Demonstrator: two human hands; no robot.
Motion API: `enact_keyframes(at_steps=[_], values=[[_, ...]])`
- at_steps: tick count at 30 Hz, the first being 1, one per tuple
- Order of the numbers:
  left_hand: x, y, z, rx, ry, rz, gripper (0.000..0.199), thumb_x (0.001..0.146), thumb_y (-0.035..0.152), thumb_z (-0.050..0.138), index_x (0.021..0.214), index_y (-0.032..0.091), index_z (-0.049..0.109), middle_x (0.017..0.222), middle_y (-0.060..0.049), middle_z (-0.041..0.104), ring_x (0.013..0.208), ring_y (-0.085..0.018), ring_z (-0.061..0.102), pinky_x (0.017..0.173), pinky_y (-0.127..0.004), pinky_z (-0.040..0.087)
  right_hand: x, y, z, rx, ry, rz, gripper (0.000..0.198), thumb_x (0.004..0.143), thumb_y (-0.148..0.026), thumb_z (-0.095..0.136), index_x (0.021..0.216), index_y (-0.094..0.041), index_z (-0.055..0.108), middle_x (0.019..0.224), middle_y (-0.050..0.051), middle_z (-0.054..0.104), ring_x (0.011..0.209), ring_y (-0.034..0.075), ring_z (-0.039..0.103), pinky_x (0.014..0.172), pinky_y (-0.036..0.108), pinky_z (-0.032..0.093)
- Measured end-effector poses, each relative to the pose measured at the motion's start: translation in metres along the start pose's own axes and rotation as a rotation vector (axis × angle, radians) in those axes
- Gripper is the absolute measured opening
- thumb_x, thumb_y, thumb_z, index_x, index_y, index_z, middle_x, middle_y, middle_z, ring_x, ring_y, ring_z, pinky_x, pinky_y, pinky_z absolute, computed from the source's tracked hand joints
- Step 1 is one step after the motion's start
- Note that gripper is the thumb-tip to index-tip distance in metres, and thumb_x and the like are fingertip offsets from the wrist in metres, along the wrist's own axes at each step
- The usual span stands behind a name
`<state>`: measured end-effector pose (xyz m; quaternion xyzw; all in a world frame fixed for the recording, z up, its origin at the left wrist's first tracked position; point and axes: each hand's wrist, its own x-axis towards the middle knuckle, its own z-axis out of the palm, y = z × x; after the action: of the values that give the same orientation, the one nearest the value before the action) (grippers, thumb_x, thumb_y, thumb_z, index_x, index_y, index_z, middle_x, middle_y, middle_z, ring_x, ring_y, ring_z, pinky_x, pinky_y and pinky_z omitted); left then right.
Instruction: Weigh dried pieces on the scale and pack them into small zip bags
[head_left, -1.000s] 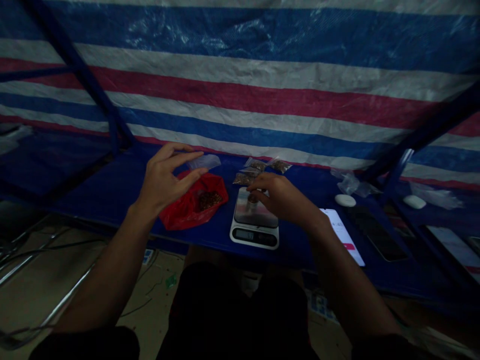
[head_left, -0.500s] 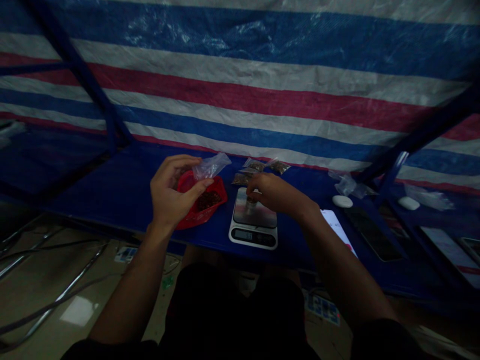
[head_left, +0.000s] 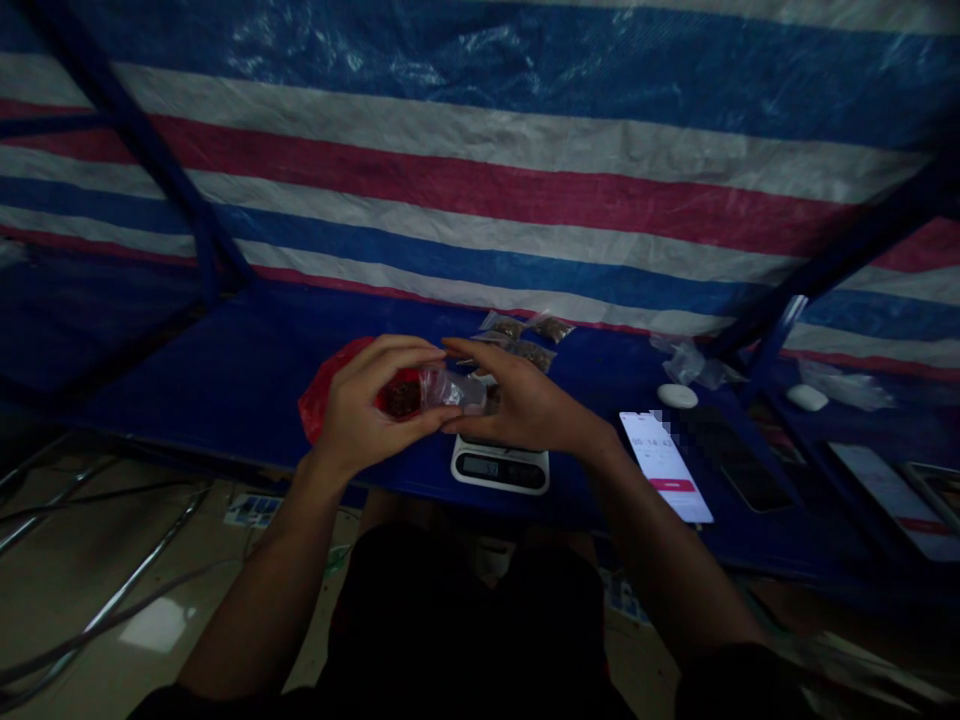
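Observation:
My left hand [head_left: 367, 405] grips the edge of a clear plastic bag [head_left: 442, 388] between thumb and fingers. Facing it, my right hand [head_left: 521, 400] is curled around what looks like a small clear cup [head_left: 474, 393], tilted toward the bag; the two overlap, so I cannot tell where one ends. Both hands are above the front of a white digital scale [head_left: 501, 475], whose plate they largely cover. Left of it, partly behind my left hand, is a red basket [head_left: 319, 395] with small dark brown pieces [head_left: 403, 398] in it.
Several small filled bags [head_left: 551, 327] lie behind the scale. To the right are a lit phone [head_left: 664, 465], a white oval object [head_left: 677, 396], a dark phone [head_left: 757, 480] and crumpled clear bags [head_left: 694, 362]. A striped tarp [head_left: 480, 190] hangs behind the blue table [head_left: 247, 390].
My right hand has lifted the small cup off the scale and moved left to meet the bag. My left hand has brought the bag right and lower, toward the cup.

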<state>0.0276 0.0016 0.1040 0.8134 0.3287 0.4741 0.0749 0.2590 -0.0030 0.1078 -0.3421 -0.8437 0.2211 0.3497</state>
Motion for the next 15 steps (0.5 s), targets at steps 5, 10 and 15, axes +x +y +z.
enact_keyframes(at_steps=[5,10,15], values=[[-0.009,-0.004,0.0,-0.017,0.048,0.038,0.041,0.08,0.047,0.089,0.115,0.029,0.075,0.111,-0.006,0.079,0.103,-0.027,0.075,0.093,-0.045,0.064,-0.004,0.002,0.017,0.101,-0.046,0.041,0.04,0.092,-0.037,0.081,0.127,-0.018,0.073,0.115,0.009,0.079,0.098,0.021,0.072,0.087,0.032,0.053],[-0.021,-0.018,0.011,-0.175,0.198,0.116,0.048,0.075,0.039,0.095,0.118,0.027,0.076,0.11,-0.006,0.079,0.099,-0.025,0.075,0.086,-0.041,0.065,-0.013,0.005,0.028,0.202,-0.05,0.103,0.03,0.095,-0.045,0.078,0.094,-0.015,0.076,0.077,-0.001,0.071,0.067,0.012,0.057,0.063,0.024,0.039],[-0.031,-0.024,0.02,-0.345,0.278,-0.014,0.044,0.077,0.03,0.093,0.117,0.025,0.077,0.11,-0.006,0.077,0.097,-0.023,0.076,0.08,-0.035,0.067,-0.025,0.006,0.038,0.422,0.08,0.106,0.048,0.086,-0.054,0.085,0.119,-0.021,0.078,0.103,0.005,0.078,0.088,0.019,0.069,0.078,0.029,0.052]])
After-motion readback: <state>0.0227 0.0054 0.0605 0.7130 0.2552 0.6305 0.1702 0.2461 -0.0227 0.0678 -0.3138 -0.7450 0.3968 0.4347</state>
